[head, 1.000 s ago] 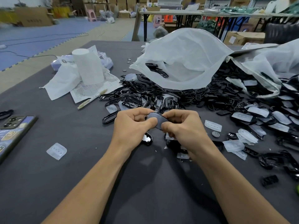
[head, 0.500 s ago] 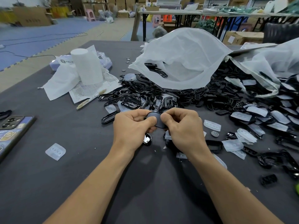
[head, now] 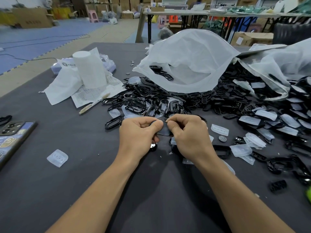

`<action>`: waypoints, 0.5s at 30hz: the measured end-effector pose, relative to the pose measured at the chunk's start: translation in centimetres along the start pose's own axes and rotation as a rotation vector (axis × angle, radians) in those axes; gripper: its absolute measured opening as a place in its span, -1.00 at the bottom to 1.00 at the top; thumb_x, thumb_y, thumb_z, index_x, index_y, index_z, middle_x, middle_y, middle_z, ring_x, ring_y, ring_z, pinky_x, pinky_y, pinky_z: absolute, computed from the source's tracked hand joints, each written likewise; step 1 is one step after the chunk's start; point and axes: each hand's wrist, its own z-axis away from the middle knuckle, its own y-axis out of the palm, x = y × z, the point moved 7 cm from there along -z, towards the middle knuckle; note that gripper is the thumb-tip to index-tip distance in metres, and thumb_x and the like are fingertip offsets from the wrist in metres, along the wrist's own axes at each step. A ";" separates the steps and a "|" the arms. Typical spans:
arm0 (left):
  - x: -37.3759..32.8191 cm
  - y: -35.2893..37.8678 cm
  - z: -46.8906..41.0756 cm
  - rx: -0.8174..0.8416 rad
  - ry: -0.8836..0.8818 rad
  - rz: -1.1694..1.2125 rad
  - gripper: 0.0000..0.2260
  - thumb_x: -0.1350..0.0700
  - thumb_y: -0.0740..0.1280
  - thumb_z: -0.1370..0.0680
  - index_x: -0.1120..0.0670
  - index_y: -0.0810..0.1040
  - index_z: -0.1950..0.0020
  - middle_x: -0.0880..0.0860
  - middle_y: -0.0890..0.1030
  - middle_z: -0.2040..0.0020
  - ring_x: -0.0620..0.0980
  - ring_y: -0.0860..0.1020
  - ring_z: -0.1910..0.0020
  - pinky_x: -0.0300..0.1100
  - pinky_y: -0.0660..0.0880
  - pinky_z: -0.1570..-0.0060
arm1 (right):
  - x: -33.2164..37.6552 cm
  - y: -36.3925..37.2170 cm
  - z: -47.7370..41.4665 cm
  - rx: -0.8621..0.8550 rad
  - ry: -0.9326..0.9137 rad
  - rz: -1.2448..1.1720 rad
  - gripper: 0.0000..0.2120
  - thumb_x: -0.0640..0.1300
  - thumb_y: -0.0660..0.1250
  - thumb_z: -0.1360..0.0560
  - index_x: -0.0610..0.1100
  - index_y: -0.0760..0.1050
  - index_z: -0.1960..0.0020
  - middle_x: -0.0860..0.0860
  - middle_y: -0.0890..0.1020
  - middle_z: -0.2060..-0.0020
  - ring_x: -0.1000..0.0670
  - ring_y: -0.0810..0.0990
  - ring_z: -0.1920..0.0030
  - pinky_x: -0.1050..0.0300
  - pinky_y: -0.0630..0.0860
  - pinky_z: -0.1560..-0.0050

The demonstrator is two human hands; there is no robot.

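Observation:
My left hand [head: 137, 137] and my right hand [head: 189, 137] meet just above the dark table [head: 50, 190], both pinching one small dark grey oval piece [head: 164, 131] between thumbs and curled fingers. Most of that piece is hidden by my fingers. A big heap of black plastic frames [head: 143, 101] lies right behind my hands. Clear soft covers [head: 219, 129] are scattered to the right. Under my hands sit a shiny black part [head: 153, 146] and a black frame [head: 222, 151].
A phone [head: 13, 138] lies at the left edge, a lone clear cover [head: 57, 158] near it. A white roll [head: 90, 71], papers and a pen [head: 95, 103] sit back left. Open white bags [head: 190, 64] cover the back right. A coin [head: 222, 138] lies right of my hand.
My hands stay together on the small piece and have shifted slightly away from me, toward the heap; the thumbs have worked along the piece.

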 end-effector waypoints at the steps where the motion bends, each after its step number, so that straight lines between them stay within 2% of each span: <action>1: 0.2 0.0 -0.1 -0.003 -0.014 0.006 -0.80 0.18 0.53 -0.49 -0.12 0.77 0.24 0.08 0.66 0.44 -0.05 0.57 0.53 -0.23 0.49 0.47 | -0.1 0.0 0.0 0.003 0.007 0.001 -0.82 -0.20 0.40 -0.57 -0.04 0.71 0.16 0.19 0.63 0.38 0.18 0.54 0.34 0.40 0.39 0.32; 4: 0.5 -0.1 -0.3 0.004 -0.055 0.052 -0.81 0.20 0.52 -0.49 -0.07 0.78 0.24 0.10 0.66 0.43 -0.02 0.57 0.53 -0.19 0.51 0.46 | 0.4 0.0 0.3 0.034 -0.002 -0.040 -0.92 -0.11 0.50 -0.47 0.05 0.71 0.07 0.24 0.66 0.32 0.19 0.59 0.30 0.43 0.42 0.25; 7: 0.7 -0.2 -0.4 0.006 -0.081 0.091 -0.93 0.14 0.50 -0.41 -0.01 0.78 0.24 0.11 0.65 0.43 0.00 0.54 0.53 -0.17 0.51 0.44 | 1.4 0.1 0.8 0.078 -0.124 0.123 -0.69 0.04 0.63 -0.32 0.13 0.70 -0.05 0.24 0.67 0.22 0.22 0.58 0.18 0.45 0.42 0.14; 9: 0.8 -0.1 -0.3 0.013 -0.089 0.073 -0.94 0.14 0.51 -0.41 0.00 0.78 0.23 0.10 0.66 0.42 0.00 0.56 0.52 -0.18 0.50 0.43 | 1.7 0.0 0.8 0.090 -0.129 0.215 -0.64 0.10 0.62 -0.30 0.16 0.70 -0.07 0.17 0.67 0.17 0.16 0.57 0.15 0.31 0.49 0.07; 11: 0.8 0.0 0.0 0.024 -0.071 0.003 -0.89 0.15 0.52 -0.47 -0.04 0.77 0.22 0.08 0.68 0.41 -0.04 0.62 0.48 -0.21 0.50 0.43 | 1.8 -0.4 0.9 0.078 -0.114 0.257 -0.67 0.07 0.58 -0.29 0.15 0.70 -0.05 0.15 0.69 0.17 0.11 0.59 0.12 0.08 0.57 0.01; 13: 0.5 0.2 0.3 0.039 -0.023 -0.100 -0.87 0.08 0.50 -0.52 -0.14 0.76 0.18 0.04 0.68 0.41 -0.09 0.62 0.47 -0.23 0.53 0.43 | 2.0 -0.9 0.9 0.076 -0.096 0.272 -0.71 0.04 0.53 -0.29 0.13 0.71 -0.02 0.15 0.72 0.18 0.09 0.64 0.09 0.04 0.60 0.01; 15: 0.1 0.2 0.6 0.026 0.028 -0.154 -0.88 -0.01 0.47 -0.54 -0.23 0.75 0.15 -0.03 0.70 0.39 -0.14 0.65 0.42 -0.20 0.60 0.36 | 1.4 -2.0 0.6 0.083 -0.037 0.260 -0.73 0.04 0.52 -0.30 0.11 0.73 0.00 0.17 0.75 0.18 0.15 0.67 0.12 0.08 0.62 0.01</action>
